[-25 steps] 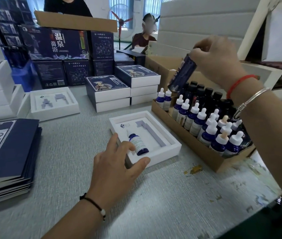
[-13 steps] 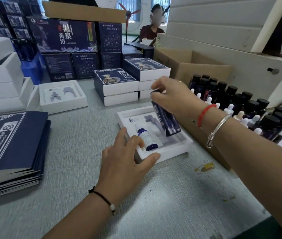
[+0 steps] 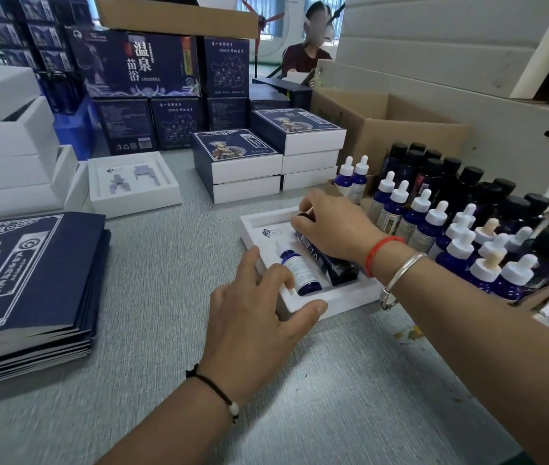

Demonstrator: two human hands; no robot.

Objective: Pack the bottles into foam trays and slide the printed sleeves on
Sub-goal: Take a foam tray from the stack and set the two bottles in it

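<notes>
Left hand: the left hand (image 3: 259, 317) lies on the grey table (image 3: 165, 330) at the near left corner of the foam tray (image 3: 343, 303); fingers spread, fingertips on the tray's left rim, thumb stretched along its near rim.
Foam tray: white, flat on the table between the two hands, with two slots side by side.
Dropper bottle: a blue bottle with a white dropper cap (image 3: 298, 268) lies in the left slot, cap pointing away, just beside the left fingers.
Right hand: the right hand (image 3: 336, 226) lies over the right slot, fingers curled around the dark bottle (image 3: 340, 268), gripping its far, capped end.
Dark bottle: lying at a slant in the right slot, its near end showing below the palm; whether it is fully seated I cannot tell.
Sleeves: a stack of flat dark blue printed sleeves (image 3: 28, 280) at the left, well apart from the tray.
Bottle box: a cardboard box (image 3: 535, 297) just right of the tray, holding upright blue dropper bottles (image 3: 424, 219) in front and black-capped bottles (image 3: 481, 189) behind.
Spare tray: another white tray (image 3: 133, 182) with empty slots farther back on the left.
Finished boxes: sleeved white boxes (image 3: 266, 162) stacked beyond the tray, dark blue cartons (image 3: 145, 78) behind them.
Background: a seated person (image 3: 306, 55) at the far end.
</notes>
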